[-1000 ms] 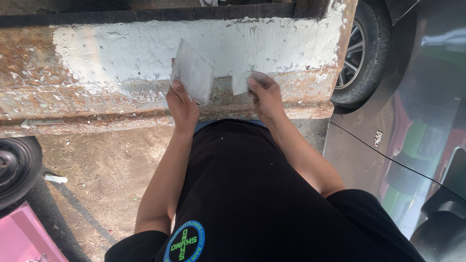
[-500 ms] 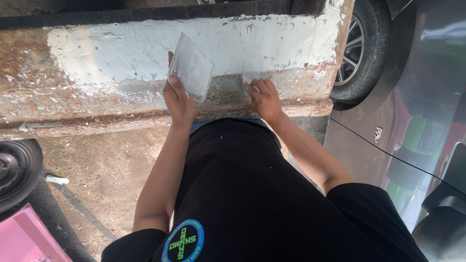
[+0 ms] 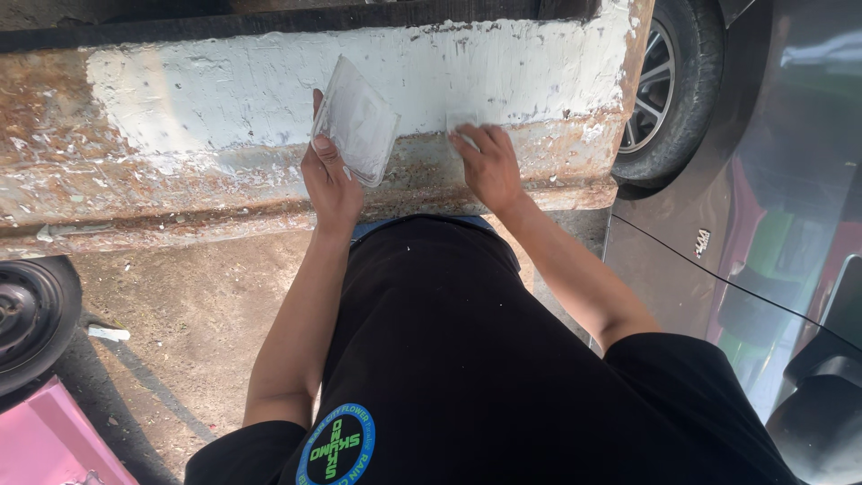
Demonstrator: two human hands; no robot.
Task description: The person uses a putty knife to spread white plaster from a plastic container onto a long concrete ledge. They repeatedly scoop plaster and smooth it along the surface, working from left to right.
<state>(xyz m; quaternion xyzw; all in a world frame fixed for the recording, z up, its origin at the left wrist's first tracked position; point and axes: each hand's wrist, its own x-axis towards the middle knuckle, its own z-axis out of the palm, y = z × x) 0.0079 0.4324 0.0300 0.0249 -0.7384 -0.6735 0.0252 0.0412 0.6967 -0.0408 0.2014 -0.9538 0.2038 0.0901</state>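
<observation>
View from the head camera, looking down the person's black shirt (image 3: 467, 359) to a rusty metal panel (image 3: 180, 193) whose upper band carries a coat of white filler (image 3: 503, 76).

Left hand (image 3: 330, 184): at about 11 o'clock from the chest, closed around the lower edge of a flat clear plastic board (image 3: 357, 121). The board is held tilted up against the panel, its smeared face turned toward the person, probably so that the paste on it stays within reach of the other hand.

Right hand (image 3: 489, 162): at about 1 o'clock, fingers spread and pressed flat on a small pale spreader (image 3: 460, 121), which lies against the panel where white filler meets bare rust. The flat, pressing grip suits drawing a thin layer along the surface; how much of the spreader is hidden under the fingers cannot be told.

Surroundings: a car wheel (image 3: 669, 90) at 2 o'clock just past the panel's right end; a glossy dark car body (image 3: 772, 251) at 3 o'clock; a black tyre (image 3: 27, 319) at 9 o'clock; a pink object (image 3: 45, 445) at 8 o'clock; dusty ground (image 3: 189, 314) between the panel and the person.
</observation>
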